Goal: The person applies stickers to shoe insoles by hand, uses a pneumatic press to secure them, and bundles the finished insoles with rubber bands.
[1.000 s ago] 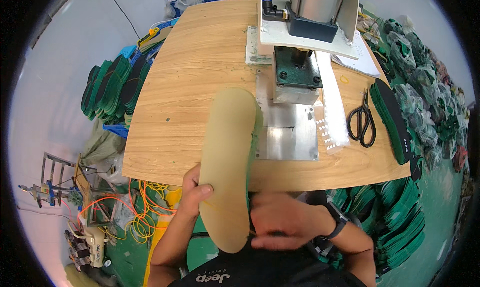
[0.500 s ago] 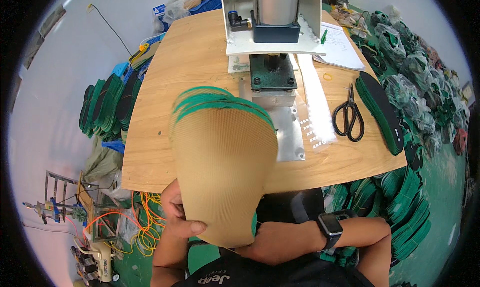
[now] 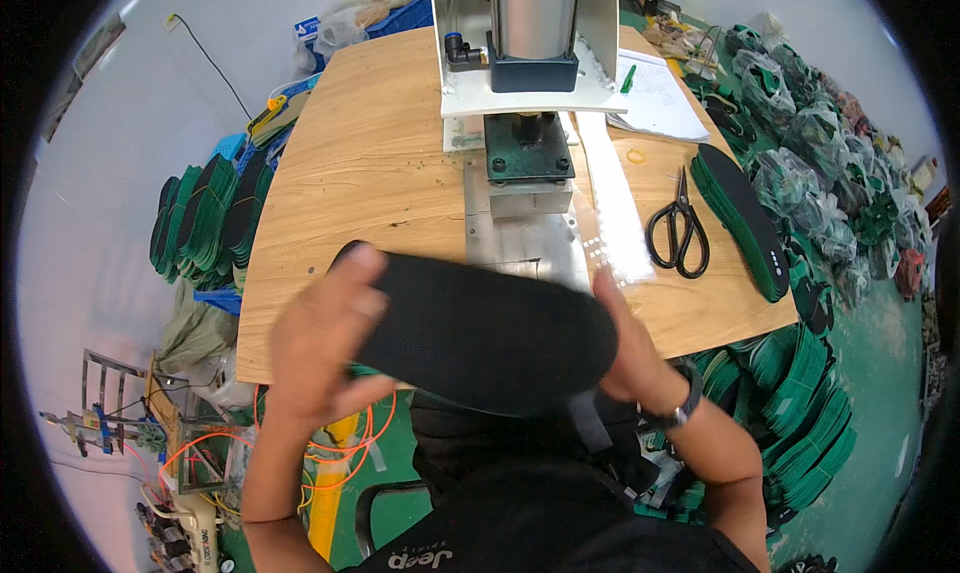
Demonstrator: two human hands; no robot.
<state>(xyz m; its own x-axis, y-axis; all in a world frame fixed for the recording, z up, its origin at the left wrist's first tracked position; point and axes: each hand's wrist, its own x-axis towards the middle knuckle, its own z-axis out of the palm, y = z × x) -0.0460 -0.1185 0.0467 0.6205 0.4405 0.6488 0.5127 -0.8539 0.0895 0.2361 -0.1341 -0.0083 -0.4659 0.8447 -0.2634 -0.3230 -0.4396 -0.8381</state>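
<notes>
Holding black insole (image 3: 490, 333) — pale-lettered shirt (image 3: 520, 518)

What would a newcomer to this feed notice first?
Probably the large black insole at the table's near edge, between the blurred left hand and the right hand at its other end. Next, the press with its upright metal cylinder, standing at the top centre. Then the clear plastic bags heaped along the floor at the right.
</notes>
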